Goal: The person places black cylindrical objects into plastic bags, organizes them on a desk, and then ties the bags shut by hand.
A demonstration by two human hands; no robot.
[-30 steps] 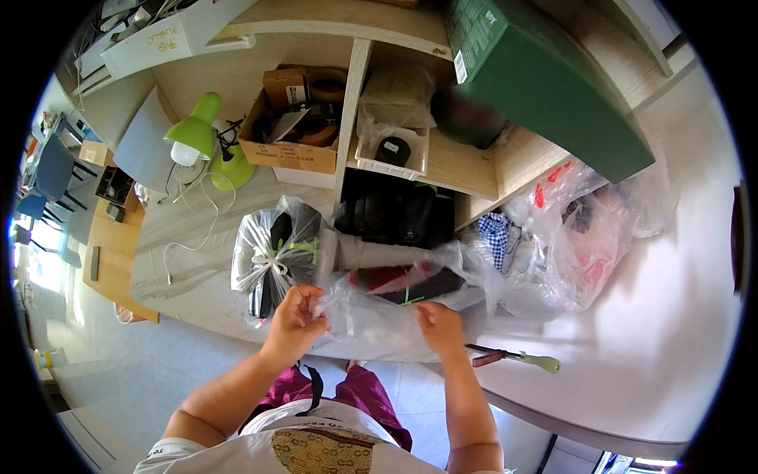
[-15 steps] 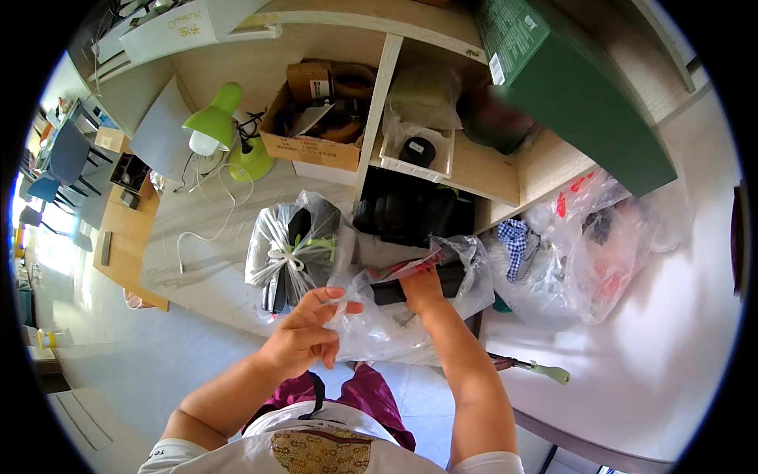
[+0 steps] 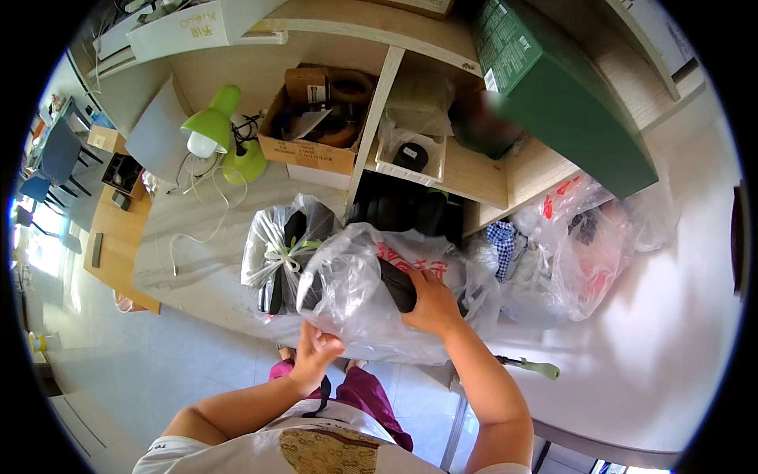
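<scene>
A large clear plastic bag (image 3: 355, 276) with red print lies in front of me on the counter. My right hand (image 3: 433, 305) is at its opening, fingers wrapped round a dark, long black object (image 3: 397, 286) whose kind I cannot make out. At the bag's near left edge my left hand (image 3: 317, 351) has its fingers curled in and closed on the plastic. Just left of it sits a tied clear bag (image 3: 272, 257), knotted at the front, with black and light green things inside.
Behind stand a cardboard box (image 3: 312, 150) of tape rolls, a green desk lamp (image 3: 217, 118) and a white basket (image 3: 426, 170) on a shelf. A tall green box (image 3: 560, 103) leans at upper right. More plastic bags (image 3: 584, 245) and a green-handled tool (image 3: 541, 368) lie right.
The right hand has come up out of the bag's inside, bringing the black object into view. My left hand has moved down and toward me, and the bag has puffed up and spread leftward.
</scene>
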